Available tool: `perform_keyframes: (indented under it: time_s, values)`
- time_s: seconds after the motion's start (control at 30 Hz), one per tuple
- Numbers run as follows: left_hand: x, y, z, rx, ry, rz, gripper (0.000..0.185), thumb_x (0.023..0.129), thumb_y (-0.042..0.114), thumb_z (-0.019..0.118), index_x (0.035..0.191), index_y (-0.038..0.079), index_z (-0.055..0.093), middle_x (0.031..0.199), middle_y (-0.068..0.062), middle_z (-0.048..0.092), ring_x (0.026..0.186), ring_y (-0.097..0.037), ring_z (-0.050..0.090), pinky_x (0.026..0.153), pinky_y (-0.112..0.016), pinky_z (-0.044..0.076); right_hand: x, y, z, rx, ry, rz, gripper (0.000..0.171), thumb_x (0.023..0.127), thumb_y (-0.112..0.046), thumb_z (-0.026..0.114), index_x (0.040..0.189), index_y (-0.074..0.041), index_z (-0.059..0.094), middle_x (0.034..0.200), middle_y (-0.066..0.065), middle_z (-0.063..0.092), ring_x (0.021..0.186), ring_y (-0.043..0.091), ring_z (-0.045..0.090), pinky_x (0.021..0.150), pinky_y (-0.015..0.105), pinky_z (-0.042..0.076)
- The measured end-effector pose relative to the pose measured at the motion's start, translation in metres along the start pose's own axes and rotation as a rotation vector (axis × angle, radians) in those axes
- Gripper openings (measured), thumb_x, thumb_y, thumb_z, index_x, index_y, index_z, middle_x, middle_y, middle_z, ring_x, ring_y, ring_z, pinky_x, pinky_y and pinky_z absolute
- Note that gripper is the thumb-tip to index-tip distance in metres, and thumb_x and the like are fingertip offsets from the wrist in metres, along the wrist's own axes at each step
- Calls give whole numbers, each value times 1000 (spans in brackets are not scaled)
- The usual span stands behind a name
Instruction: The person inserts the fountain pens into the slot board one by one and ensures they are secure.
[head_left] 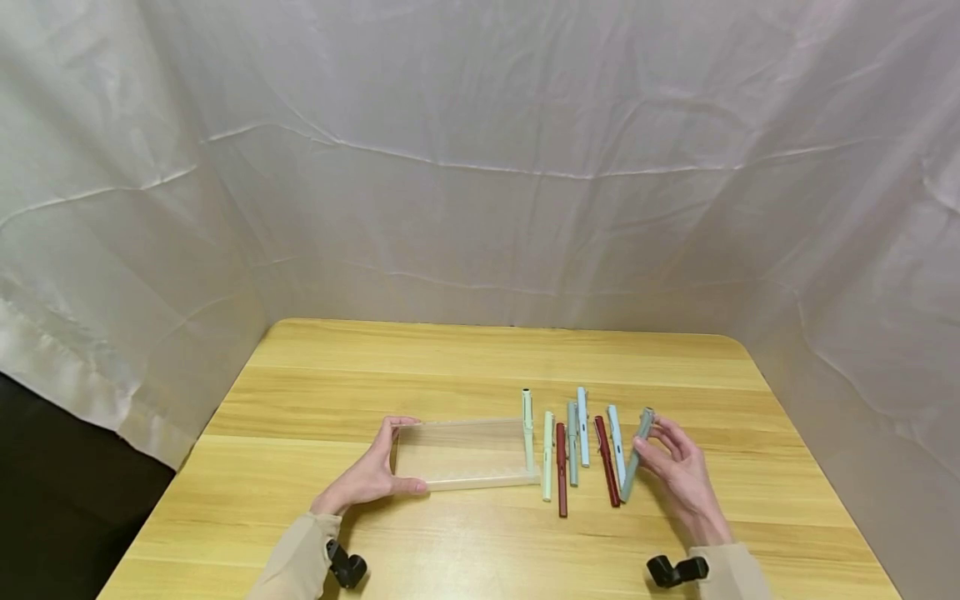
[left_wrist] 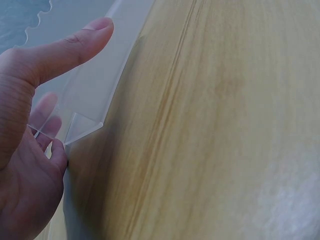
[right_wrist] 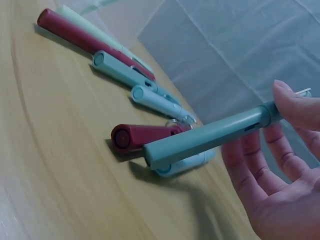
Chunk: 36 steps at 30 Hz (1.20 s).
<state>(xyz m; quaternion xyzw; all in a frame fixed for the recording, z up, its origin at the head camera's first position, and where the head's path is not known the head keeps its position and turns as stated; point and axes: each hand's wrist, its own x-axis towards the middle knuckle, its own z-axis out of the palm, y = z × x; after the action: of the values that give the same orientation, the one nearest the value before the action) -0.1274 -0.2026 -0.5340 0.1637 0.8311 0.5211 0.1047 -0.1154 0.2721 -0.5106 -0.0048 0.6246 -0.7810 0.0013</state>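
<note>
Grey-green pen [right_wrist: 210,137] pinched, right hand [head_left: 678,471]; far tip probably (thumb-covered) capped.

My left hand [head_left: 372,479] holds the end of the clear box [head_left: 465,452], so that end is blocked. The box's other end sits right against a pale green pen [head_left: 528,429]. Next to it the pens [head_left: 573,446] lie side by side with only thin gaps, too tight for my fingers to slip between. My right hand [head_left: 678,471] holds a grey-green pen [head_left: 636,456] at the far right of the row. The table [head_left: 465,358] behind the box and pens is bare wood. The front strip near me is bare too. A white sheet [head_left: 480,167] walls in three sides.
</note>
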Motion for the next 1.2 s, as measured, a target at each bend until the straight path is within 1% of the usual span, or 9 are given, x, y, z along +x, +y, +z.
perform_keyframes:
  time_s: [0.17,0.33,0.53,0.67,0.83,0.9,1.03,1.07,1.2]
  values:
    - [0,-1,0,1,-5,16,98,70,26,92,143,10,28,151,-20,34,144,-44,30,120,-71,19,2,0,8,-5,-1,-113,42,94,12,58,124,-17,61,109,-6,66,87,7,72,80,24,62]
    - [1,-2,0,-1,-8,25,97,71,25,92,143,10,28,151,-20,34,144,-44,30,120,-72,18,3,-1,18,-43,-8,-170,43,93,13,58,127,-12,60,108,-7,68,88,7,73,80,24,62]
    - [1,-2,1,7,-4,13,98,71,26,92,144,11,27,152,-21,33,145,-45,29,121,-71,18,5,-1,32,-52,-9,-191,42,92,14,59,128,-7,58,108,-6,68,91,5,72,83,22,61]
    - [0,-1,1,5,-2,22,98,71,26,92,144,9,27,152,-21,33,145,-45,29,121,-70,18,8,-1,41,-27,-25,-214,44,90,15,60,128,-6,57,108,-5,68,92,5,71,84,21,61]
    - [0,-1,0,8,-1,26,98,71,26,92,143,9,27,151,-21,34,144,-44,30,121,-70,19,11,-3,54,-27,-35,-240,45,88,17,61,130,4,54,108,-6,69,92,6,71,84,21,61]
    - [0,-1,1,5,0,28,99,71,25,92,143,9,27,151,-21,34,144,-44,30,121,-69,19,12,-5,59,-42,-29,-233,43,87,17,62,128,3,56,107,-7,70,93,5,70,85,21,61]
    - [0,-2,1,8,3,31,99,70,26,92,143,8,27,151,-21,36,144,-43,32,122,-68,20,13,-9,69,-73,-5,-197,41,87,13,66,122,-8,62,106,-9,70,95,4,69,85,20,60]
    - [0,-2,1,8,5,31,99,70,26,92,144,8,28,150,-21,36,144,-43,32,122,-68,20,13,-9,71,-77,-3,-191,40,87,13,66,122,-8,62,106,-8,70,95,4,69,85,21,61]
    - [0,-1,1,11,6,21,100,70,27,92,144,9,28,150,-20,36,143,-43,33,121,-68,20,15,-10,80,-111,3,-199,40,87,12,67,125,5,57,107,-8,69,94,5,70,82,22,62]
